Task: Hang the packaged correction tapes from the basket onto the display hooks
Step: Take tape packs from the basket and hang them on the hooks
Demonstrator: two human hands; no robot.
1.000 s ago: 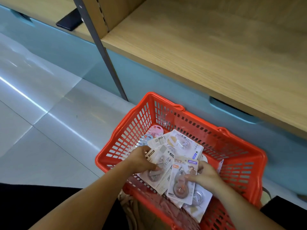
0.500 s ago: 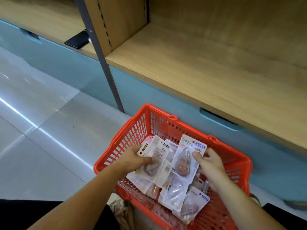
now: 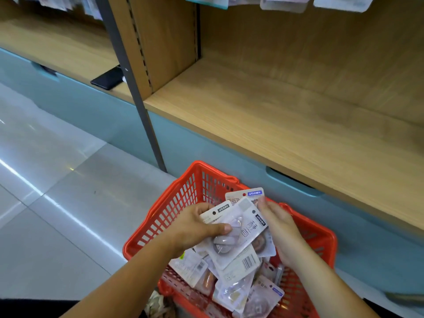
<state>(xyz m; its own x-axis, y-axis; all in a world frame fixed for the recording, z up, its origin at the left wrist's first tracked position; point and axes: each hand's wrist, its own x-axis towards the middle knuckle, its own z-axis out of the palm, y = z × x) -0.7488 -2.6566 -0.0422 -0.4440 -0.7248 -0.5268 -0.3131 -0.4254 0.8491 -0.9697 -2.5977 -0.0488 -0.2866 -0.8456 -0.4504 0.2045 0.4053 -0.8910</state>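
while both hands (image 3: 195, 228) (image 3: 283, 228) clutch glossy flat packets (image 3: 244, 228), red lattice basket (image 3: 165, 214) sits below.

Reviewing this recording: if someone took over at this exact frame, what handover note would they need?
Left hand: grips a fan of held packs, thumb across the front.
Right hand: holds the same fan at its right edge.
Where: the held packs are just above the red basket, in front of the wooden shelf; loose packs lie inside the basket.
Done: one bunch gathered. None of it is hung.
Left: hang the held packs, then the loose packs. No hook is in view; only blurred hanging packets at the top edge.
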